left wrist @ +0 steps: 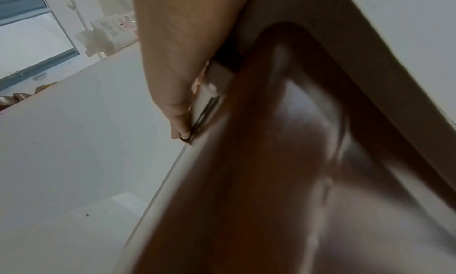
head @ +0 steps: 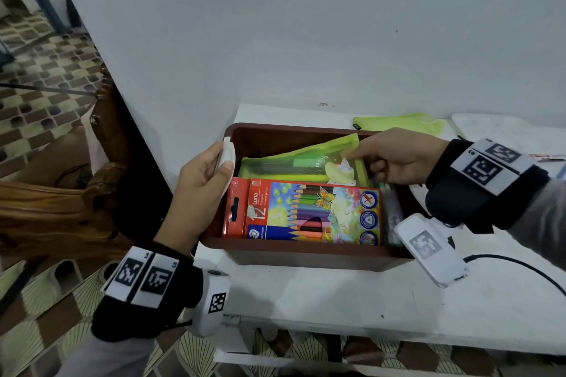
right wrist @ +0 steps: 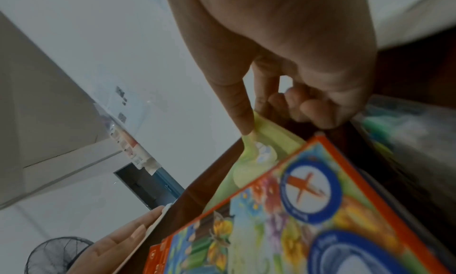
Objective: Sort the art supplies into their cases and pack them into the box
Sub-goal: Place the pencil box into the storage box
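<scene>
A brown box (head: 306,257) stands on the white table (head: 337,309). Inside lie a red coloured-pencil pack (head: 306,211), a green see-through pouch (head: 294,162) leaning on the back wall, and a clear pack of markers (head: 392,214) at the right. My left hand (head: 222,159) pinches the white latch (head: 228,153) on the box's left rim, thumb on top; the latch (left wrist: 214,83) also shows in the left wrist view. My right hand (head: 361,150) pinches the pouch's upper right corner. In the right wrist view its thumb (right wrist: 243,120) presses the pouch (right wrist: 269,141) above the pencil pack (right wrist: 296,210).
A second green pouch (head: 401,122) lies on the table behind the box, near the wall. A black cable (head: 520,269) runs across the table at the right. A carved wooden chair (head: 61,193) stands close on the left.
</scene>
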